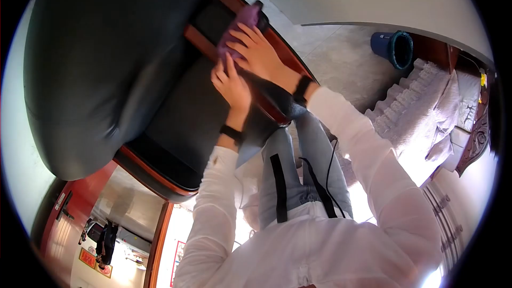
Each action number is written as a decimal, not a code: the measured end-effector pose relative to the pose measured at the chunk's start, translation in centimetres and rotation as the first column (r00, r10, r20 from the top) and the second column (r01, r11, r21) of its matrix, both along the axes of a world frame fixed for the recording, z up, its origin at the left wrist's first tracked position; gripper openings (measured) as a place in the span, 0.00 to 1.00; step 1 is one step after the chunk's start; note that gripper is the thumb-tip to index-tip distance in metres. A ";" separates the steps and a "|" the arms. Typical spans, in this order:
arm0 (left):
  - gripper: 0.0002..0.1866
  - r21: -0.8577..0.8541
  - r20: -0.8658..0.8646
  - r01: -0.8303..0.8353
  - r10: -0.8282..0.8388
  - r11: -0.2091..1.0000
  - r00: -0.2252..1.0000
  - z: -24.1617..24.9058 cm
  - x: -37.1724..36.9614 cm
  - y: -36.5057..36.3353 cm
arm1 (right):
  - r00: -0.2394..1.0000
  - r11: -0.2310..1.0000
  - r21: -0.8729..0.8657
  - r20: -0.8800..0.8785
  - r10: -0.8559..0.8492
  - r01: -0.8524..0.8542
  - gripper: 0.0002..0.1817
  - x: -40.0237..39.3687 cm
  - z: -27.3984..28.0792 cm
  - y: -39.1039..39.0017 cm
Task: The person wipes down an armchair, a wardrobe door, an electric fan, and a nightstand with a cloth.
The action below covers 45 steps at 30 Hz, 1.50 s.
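Home bedroom, frilled bed, leather armchair

Both hands, left and right, outstretched, fingers seemingly flat, wrists banded.

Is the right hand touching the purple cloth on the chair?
Touching. The head view shows the right hand pressed flat on the purple cloth, fingers spread over it, against the wooden armrest of the black chair.

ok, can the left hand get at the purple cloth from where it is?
Probably yes. The left hand lies right beside the right hand, which presses the purple cloth on the chair arm; nothing between.
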State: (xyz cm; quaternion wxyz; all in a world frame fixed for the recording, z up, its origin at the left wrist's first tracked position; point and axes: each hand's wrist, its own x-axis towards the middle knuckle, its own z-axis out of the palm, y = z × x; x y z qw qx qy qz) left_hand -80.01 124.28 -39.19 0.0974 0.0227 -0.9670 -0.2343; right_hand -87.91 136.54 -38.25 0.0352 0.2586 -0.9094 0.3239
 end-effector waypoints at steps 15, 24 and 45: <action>0.23 0.188 0.332 0.609 -0.634 0.770 0.699 -3.3 22.0 15.6 | 0.780 0.957 0.248 0.566 -0.268 0.149 0.13 29.2 -2.2 21.9; 0.21 0.188 0.037 0.309 -0.321 0.932 0.946 7.4 18.9 14.1 | 0.899 0.940 -0.032 0.306 -0.313 0.338 0.17 24.8 7.2 19.0; 0.20 0.000 0.070 0.164 -0.163 0.987 0.984 0.9 20.0 12.7 | 0.911 0.949 -0.025 0.289 -0.293 0.313 0.14 24.5 -0.6 14.0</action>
